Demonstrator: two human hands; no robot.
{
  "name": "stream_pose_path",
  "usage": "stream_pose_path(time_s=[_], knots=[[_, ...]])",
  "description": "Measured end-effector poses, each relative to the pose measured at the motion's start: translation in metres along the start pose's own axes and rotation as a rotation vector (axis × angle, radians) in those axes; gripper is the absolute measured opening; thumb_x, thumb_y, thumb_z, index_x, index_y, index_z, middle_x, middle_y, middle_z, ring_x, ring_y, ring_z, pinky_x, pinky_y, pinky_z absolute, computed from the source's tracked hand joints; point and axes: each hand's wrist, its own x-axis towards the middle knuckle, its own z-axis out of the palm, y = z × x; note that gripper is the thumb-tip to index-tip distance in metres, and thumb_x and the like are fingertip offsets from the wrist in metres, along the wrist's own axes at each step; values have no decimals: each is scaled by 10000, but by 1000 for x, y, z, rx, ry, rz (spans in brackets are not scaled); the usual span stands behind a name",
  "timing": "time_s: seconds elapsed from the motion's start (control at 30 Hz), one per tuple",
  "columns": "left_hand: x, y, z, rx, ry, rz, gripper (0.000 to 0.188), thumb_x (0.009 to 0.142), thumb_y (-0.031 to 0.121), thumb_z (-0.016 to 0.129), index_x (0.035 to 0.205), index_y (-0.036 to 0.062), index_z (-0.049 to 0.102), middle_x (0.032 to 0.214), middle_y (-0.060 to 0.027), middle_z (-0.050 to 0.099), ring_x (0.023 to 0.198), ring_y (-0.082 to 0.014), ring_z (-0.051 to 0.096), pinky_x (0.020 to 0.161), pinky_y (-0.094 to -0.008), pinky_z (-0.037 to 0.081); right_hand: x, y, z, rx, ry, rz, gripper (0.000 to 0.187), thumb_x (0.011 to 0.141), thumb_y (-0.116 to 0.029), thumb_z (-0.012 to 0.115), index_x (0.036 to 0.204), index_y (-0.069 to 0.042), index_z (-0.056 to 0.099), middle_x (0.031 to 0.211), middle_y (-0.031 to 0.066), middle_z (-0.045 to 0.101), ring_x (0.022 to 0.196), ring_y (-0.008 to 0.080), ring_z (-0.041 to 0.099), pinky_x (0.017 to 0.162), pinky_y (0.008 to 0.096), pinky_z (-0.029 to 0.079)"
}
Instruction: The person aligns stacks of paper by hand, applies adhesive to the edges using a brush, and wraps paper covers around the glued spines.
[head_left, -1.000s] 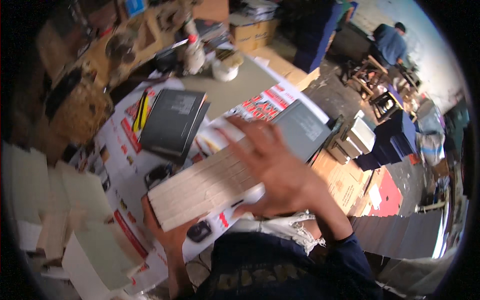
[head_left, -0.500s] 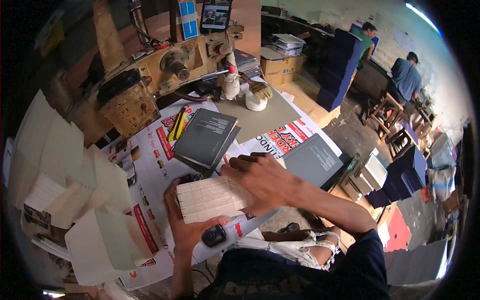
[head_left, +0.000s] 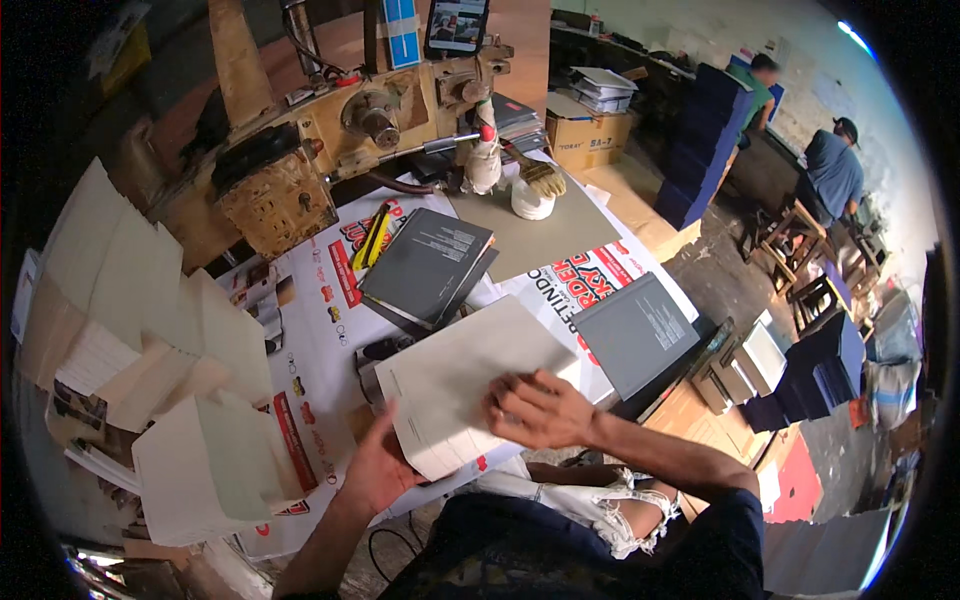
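A thick, coverless book block [head_left: 470, 365] with off-white pages lies tilted in front of me, its large face up. My left hand [head_left: 378, 468] holds it at the near left corner, thumb along the spine edge and fingers hidden below. Over the block's right part is my right hand [head_left: 540, 410], its fingers curled and blurred; whether they pinch anything does not show. Beyond the block lies a dark grey hardcover book [head_left: 425, 268], with a yellow cutter knife [head_left: 373, 238] beside it. Another dark grey cover [head_left: 637, 335] lies to the right.
Stacked book blocks [head_left: 205, 470] line the left side. At the back stand a worn metal machine [head_left: 370, 125], a phone [head_left: 456, 28], and a white pot [head_left: 531, 200] with a brush [head_left: 540, 177]. Dark blue stacks [head_left: 703, 145] rise at right; two people sit farther off.
The book block has turned from spine up to its broad face up. My right hand has left its end and moved over the face; my left hand stays on the spine side.
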Motion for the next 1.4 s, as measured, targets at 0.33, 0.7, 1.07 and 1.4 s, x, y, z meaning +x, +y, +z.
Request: stream_pose_path(time_s=[0.33, 0.7, 1.07, 1.4], knots=[[-29, -1, -49, 736, 112, -121, 743, 816, 282, 822, 1397, -16, 469, 1296, -177, 595, 1184, -281, 588, 1005, -429, 494, -47, -45, -67, 647, 82, 949, 658, 717, -449, 854, 1080, 41, 608, 1059, 173, 626, 982, 320, 619, 791, 420, 499], [-62, 21, -45, 1108, 92, -236, 812, 681, 337, 915, 1349, 43, 558, 1273, -128, 646, 1184, -251, 595, 1058, -411, 443, -62, -90, -28, 2047, -862, 1400, 1039, 725, -497, 849, 1501, -36, 334, 1425, 170, 502, 1286, 286, 508, 1080, 421, 424], [-66, 14, -32, 1024, -9, -100, 914, 656, 255, 941, 1417, 63, 473, 1319, -105, 605, 1250, -237, 545, 1069, -437, 440, -38, -81, -53, 2120, -711, 1370, 1077, 594, -305, 969, 1439, 5, 378, 1365, 183, 530, 1308, 290, 470, 1118, 385, 373], [-58, 2, -39, 1111, -96, 113, 1029, 610, 344, 964, 1433, 45, 424, 1348, -142, 559, 1287, -270, 509, 1090, -466, 411, -41, -55, -58, 1825, -639, 1188, 972, 640, -311, 944, 1413, -1, 443, 1329, 163, 588, 1236, 259, 547, 1075, 399, 429]])
